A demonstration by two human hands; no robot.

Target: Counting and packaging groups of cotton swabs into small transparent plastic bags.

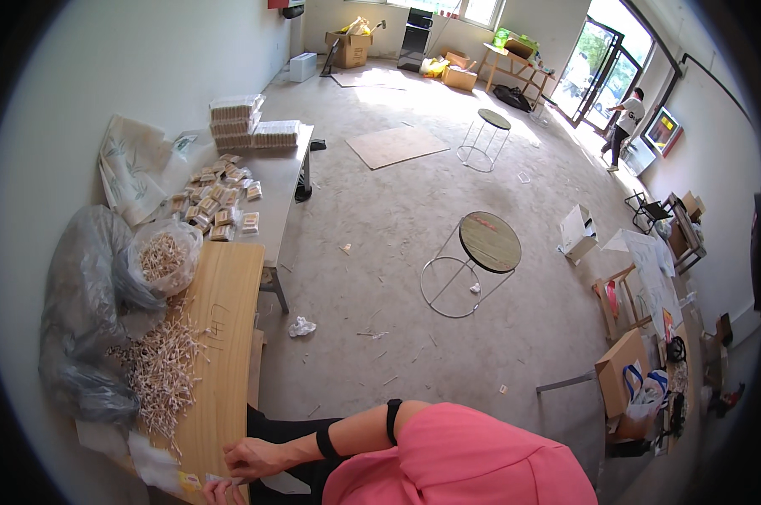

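Note:
At the near end of the wooden tabletop, my right hand is closed, its fingers curled in; whatever they grip is too small to make out. Just below it, my left hand shows at the picture's lower edge with bent fingers. A small pale, clear-looking piece lies at its fingertips, possibly a plastic packet. Beside the left hand are clear plastic bags with a yellow printed patch. Further along the tabletop spreads a large loose heap of cotton swabs. Behind that, an open clear bag holds more swabs.
Filled swab packets and stacked packs cover the far grey table. A grey plastic sack leans along the wall. Two round stools stand on the littered floor. A person walks by the glass door. Boxes stand at right.

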